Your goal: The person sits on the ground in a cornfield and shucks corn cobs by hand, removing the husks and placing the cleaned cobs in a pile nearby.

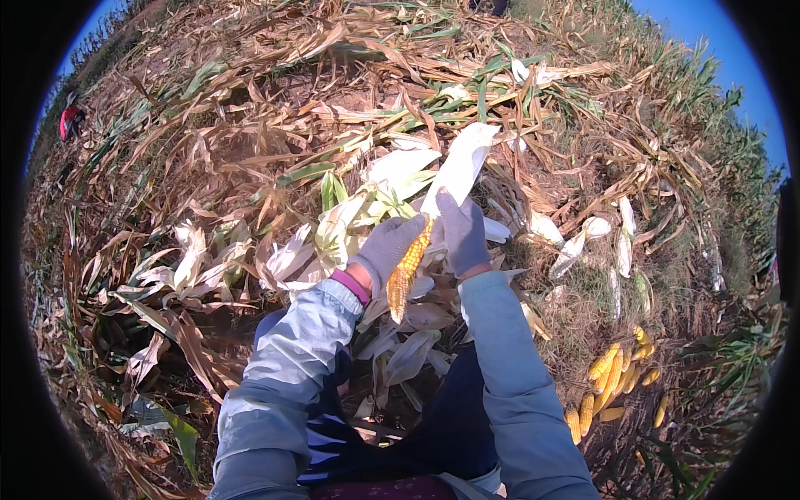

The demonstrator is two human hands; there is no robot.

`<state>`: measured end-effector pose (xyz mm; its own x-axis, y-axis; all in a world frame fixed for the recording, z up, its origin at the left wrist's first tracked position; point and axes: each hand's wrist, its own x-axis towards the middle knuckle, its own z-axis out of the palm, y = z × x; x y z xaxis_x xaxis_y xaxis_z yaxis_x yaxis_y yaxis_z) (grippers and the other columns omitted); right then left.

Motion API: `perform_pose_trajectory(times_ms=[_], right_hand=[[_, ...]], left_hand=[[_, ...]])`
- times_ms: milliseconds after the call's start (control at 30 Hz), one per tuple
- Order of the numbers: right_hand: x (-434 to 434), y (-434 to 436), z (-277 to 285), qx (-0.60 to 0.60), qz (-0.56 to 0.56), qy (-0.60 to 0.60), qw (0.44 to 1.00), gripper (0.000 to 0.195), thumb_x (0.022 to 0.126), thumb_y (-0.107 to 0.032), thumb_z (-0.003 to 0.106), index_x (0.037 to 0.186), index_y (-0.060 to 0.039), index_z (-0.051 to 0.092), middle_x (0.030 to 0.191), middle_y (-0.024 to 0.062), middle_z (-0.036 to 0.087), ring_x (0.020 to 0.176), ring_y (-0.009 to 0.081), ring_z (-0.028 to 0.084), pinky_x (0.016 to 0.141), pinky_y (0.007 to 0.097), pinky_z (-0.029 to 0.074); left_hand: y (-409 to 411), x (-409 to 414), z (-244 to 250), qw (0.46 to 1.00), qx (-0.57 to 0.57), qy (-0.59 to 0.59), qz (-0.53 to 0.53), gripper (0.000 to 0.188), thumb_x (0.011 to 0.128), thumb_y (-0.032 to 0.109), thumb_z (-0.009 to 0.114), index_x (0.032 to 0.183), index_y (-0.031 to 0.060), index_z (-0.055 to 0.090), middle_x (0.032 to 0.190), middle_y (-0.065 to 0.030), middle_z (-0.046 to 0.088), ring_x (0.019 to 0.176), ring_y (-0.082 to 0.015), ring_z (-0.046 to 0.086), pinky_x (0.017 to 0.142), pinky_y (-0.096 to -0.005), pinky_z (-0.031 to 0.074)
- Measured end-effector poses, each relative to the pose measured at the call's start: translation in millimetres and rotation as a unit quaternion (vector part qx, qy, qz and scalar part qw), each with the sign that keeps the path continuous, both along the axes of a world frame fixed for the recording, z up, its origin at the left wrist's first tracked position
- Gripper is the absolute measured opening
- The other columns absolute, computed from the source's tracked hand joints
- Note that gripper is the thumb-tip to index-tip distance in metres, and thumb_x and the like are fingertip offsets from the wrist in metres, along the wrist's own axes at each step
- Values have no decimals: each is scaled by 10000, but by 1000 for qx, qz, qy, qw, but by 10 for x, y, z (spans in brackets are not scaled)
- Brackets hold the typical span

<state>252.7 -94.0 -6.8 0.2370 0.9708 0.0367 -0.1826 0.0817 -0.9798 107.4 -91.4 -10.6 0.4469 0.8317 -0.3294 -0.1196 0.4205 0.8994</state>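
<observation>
A yellow ear of corn (407, 273) lies slantwise between my gloved hands, its kernels bare and its tip pointing down toward me. My left hand (389, 247), in a grey knit glove, is closed around the upper part of the ear. Pale husk leaves (461, 167) stand up from the ear's far end, and my right hand (461, 236), gloved alike, grips them near their base. The ear's base is hidden between the hands. Loose husks (412, 357) lie on the ground below, between my legs.
Several husked ears (611, 378) are piled on the ground at the right. Dry corn stalks and leaves (250, 144) cover the ground ahead and at the left. Standing corn plants (700, 94) line the right edge. A person in red (70, 120) is far off at the left.
</observation>
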Motion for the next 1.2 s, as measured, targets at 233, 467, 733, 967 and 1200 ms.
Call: perform_pose_trajectory(times_ms=[233, 467, 733, 967, 1200], right_hand=[[-5, -3, -38, 42, -15, -43, 998, 337, 890, -276, 527, 1023, 23, 607, 802, 9, 581, 740, 103, 515, 654, 242, 429], [279, 14, 21, 55, -63, 264, 961, 216, 938, -250, 479, 992, -58, 562, 653, -52, 446, 557, 56, 411, 479, 202, 344], [600, 343, -853, -127, 46, -332, 934, 380, 817, -341, 514, 1021, -27, 581, 870, 162, 649, 742, 313, 618, 661, 334, 486], [275, 218, -465, -49, 170, -363, 915, 358, 834, -299, 516, 1056, -25, 576, 870, 137, 625, 776, 266, 611, 674, 340, 474], [223, 122, -319, 142, 87, -299, 940, 233, 899, -143, 482, 1043, 27, 549, 833, 79, 567, 687, 165, 535, 614, 281, 457]], left_hand=[[-54, 29, 26, 906, 315, 268, -89, 466, 854, 416, 585, 1106, 24, 569, 881, -136, 628, 887, -246, 607, 805, -315, 464], [-190, 78, 296, 956, -136, -244, -96, 466, 829, 508, 588, 984, 69, 572, 732, -56, 567, 540, -163, 548, 449, -273, 459], [50, -63, 327, 970, 96, -215, 67, 389, 845, 220, 623, 1157, 19, 507, 911, -45, 584, 746, -133, 584, 673, -257, 509], [87, -185, 249, 940, 311, 99, 104, 436, 812, 126, 675, 1203, 19, 516, 1013, -36, 595, 903, -78, 533, 791, -229, 449], [58, -221, 300, 855, 422, 300, 2, 435, 763, 219, 716, 1166, 148, 570, 1038, -111, 596, 978, -256, 575, 846, -318, 443]])
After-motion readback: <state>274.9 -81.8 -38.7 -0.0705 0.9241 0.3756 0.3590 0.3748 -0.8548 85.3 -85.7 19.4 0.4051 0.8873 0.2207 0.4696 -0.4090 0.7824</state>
